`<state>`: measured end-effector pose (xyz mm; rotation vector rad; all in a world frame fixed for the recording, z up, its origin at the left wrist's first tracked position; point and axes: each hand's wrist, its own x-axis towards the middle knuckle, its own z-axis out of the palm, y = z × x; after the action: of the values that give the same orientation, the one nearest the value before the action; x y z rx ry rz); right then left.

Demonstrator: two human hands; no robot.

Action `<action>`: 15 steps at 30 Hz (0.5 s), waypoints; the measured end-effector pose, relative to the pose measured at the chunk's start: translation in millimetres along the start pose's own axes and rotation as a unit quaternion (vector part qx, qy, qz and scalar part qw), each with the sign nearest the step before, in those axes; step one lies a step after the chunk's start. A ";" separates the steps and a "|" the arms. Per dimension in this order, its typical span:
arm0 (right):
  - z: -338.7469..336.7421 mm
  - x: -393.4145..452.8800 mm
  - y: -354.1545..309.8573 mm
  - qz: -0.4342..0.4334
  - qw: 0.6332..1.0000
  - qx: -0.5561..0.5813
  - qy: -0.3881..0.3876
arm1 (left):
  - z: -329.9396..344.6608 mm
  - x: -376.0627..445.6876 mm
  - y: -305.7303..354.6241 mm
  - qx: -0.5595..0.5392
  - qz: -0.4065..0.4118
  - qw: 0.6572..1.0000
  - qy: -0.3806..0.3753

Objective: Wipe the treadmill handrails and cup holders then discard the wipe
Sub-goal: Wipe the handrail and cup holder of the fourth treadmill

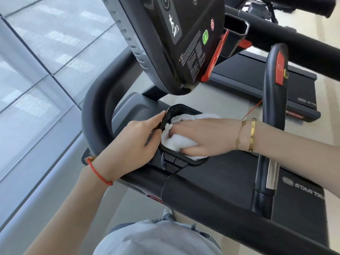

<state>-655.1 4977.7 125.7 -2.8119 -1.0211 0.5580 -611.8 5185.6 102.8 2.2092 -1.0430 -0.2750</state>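
Right grip (195,137) bunches white wipe (176,142) inside cup holder (184,107); left grip (136,138) pinches holder's rim. Risk: wipe snags on rim edge and bottom corners get missed. Handrail (211,203) just below.

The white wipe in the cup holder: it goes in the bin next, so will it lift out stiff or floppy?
Probably floppy: the white wipe bunches in soft folds under the right hand. It looks light and likely to drape. It seems unlikely to slip, since its surface looks fluffy.
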 end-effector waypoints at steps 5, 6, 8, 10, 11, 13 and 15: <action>10.3 19.6 0.4 -0.005 0.989 -0.130 -0.063 | 0.7 -2.5 -2.2 0.018 -0.001 1.000 -0.007; 9.1 20.7 -1.5 0.016 0.989 -0.127 -0.078 | 0.5 -2.5 -2.3 0.013 -0.001 1.000 -0.006; 7.0 19.3 -4.3 0.069 0.990 -0.070 -0.098 | -0.5 -2.6 -1.9 -0.002 -0.001 1.000 -0.005; 4.2 18.3 -6.8 0.106 0.985 -0.051 -0.122 | -1.3 -2.7 -1.2 -0.014 0.001 1.000 -0.001; 3.7 18.3 -7.5 0.118 0.984 -0.053 -0.123 | -1.3 -2.9 -0.9 -0.020 -0.001 1.000 0.002; 3.3 19.0 -7.4 0.131 0.981 -0.069 -0.128 | -0.5 -3.4 -1.4 -0.028 -0.005 1.000 0.007; 4.2 19.0 -5.9 0.132 0.980 -0.076 -0.126 | 1.3 -3.2 -1.9 -0.023 -0.010 1.000 0.009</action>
<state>-646.7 4994.2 117.2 -3.0959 -0.7551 0.9238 -613.3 5188.2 100.3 2.1787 -0.9955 -0.2860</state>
